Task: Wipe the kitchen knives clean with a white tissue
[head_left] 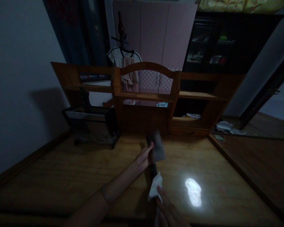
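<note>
A cleaver with a wide grey blade [158,145] and a dark handle [152,171] is held above the wooden desk [61,176], blade pointing away from me. My left hand [144,157] grips the blade from its left side, fingers closed along it. My right hand [167,209], at the bottom edge, pinches a crumpled white cloth [155,188] that touches the lower end of the handle. The room is dim, so the fine details of the knife are hard to make out.
A wooden shelf hutch [146,96] stands at the back of the desk, with small items in its right cubby [191,115]. A black wire rack [90,123] sits at the back left. A bright light patch [193,192] glares on the desk. White papers [224,126] lie at the right.
</note>
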`<state>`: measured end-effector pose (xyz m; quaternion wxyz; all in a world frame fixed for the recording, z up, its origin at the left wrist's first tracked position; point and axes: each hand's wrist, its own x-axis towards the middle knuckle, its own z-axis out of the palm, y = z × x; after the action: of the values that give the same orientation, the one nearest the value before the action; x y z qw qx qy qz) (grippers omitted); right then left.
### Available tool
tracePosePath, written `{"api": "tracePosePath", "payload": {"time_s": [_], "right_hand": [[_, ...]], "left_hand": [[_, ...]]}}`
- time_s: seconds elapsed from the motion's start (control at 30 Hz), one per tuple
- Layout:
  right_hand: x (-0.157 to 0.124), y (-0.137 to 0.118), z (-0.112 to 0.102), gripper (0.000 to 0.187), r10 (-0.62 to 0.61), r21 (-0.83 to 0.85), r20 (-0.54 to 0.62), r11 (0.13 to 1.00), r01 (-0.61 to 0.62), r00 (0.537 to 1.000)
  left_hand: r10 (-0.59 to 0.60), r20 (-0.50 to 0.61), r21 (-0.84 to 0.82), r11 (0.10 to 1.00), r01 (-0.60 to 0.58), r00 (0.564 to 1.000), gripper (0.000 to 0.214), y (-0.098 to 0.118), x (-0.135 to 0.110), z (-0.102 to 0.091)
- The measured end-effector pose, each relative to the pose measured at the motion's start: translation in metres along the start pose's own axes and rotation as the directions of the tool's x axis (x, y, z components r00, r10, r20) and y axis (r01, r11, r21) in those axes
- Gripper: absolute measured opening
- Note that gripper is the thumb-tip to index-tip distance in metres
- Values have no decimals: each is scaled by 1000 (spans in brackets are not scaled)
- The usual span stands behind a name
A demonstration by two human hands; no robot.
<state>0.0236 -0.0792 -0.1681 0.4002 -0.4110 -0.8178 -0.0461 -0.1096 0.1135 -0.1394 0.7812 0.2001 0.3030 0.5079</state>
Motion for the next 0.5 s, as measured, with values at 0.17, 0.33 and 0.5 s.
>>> {"api": "tracePosePath", "payload": {"time_s": [0.17, 0.33, 0.5], "right_hand": [[2, 19, 7, 46, -191, -122, 60, 973, 197, 980], [3, 23, 15, 49, -143, -213, 155, 961, 175, 978], [20, 15, 10, 54, -93, -181, 134, 977, 117, 987]], "left_hand": [[33, 20, 2, 999, -33, 999, 16, -3, 7, -2], [54, 18, 14, 998, -54, 998, 15, -4, 13, -6], [61, 47, 29, 998, -62, 997, 17, -6, 15, -8]]}}
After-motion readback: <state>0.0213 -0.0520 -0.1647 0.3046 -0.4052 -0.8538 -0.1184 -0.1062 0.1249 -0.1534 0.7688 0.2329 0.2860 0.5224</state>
